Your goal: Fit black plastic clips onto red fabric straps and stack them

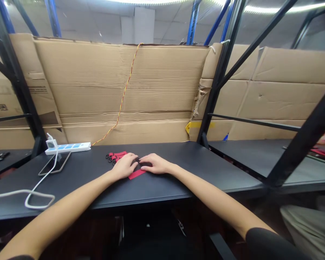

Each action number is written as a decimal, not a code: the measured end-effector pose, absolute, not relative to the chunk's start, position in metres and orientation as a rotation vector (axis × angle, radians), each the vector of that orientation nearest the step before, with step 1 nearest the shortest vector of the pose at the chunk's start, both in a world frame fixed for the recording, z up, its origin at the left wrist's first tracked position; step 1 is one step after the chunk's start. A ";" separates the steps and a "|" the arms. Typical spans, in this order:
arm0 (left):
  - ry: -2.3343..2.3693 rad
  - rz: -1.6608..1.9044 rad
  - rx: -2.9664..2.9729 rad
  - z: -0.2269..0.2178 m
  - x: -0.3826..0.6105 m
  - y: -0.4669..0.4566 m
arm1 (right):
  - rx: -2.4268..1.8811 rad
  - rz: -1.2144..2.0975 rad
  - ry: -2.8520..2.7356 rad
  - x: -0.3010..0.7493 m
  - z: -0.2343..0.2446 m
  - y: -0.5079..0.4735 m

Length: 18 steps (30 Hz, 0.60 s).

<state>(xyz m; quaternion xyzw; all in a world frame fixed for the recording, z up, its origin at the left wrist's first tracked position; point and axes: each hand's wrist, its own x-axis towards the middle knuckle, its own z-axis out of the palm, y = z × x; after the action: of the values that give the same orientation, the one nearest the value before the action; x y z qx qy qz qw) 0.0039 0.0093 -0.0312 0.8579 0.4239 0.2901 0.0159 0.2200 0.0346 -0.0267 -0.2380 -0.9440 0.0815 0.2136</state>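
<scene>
Red strip is touched by left hand and right hand, grip unclear, handling seemingly unfinished; black-clipped straps are bunched alongside

Two bare hands, a left hand and a right hand, are at the centre of the frame, with one flat red strip showing below them and several red straps with black clips, too bunched to count, just left. At middle left are one long white-and-blue power strip, one white plug, one white cable and one dark, flat rectangular phone; one twisted red-and-yellow cord runs down from the upper centre.
</scene>
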 end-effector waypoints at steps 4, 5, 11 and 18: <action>1.294 0.775 2.680 -0.028 0.003 0.010 | -0.498 0.357 -2.574 0.216 -0.026 0.031; 1.285 0.759 2.673 -0.028 0.002 0.009 | -0.491 0.384 -2.559 0.216 -0.026 0.031; 1.253 0.915 2.542 -0.027 0.000 0.013 | -0.600 0.313 -2.511 0.218 -0.025 0.032; 1.244 0.821 2.479 -0.021 0.000 0.010 | -0.708 0.508 -2.521 0.218 -0.028 0.034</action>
<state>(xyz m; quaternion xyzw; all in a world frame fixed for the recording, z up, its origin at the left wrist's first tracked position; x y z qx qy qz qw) 0.0002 0.0098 -0.0206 0.8505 0.4265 0.2816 0.1241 0.2178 0.0344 -0.0277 -0.2581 -0.9187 0.1852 0.2346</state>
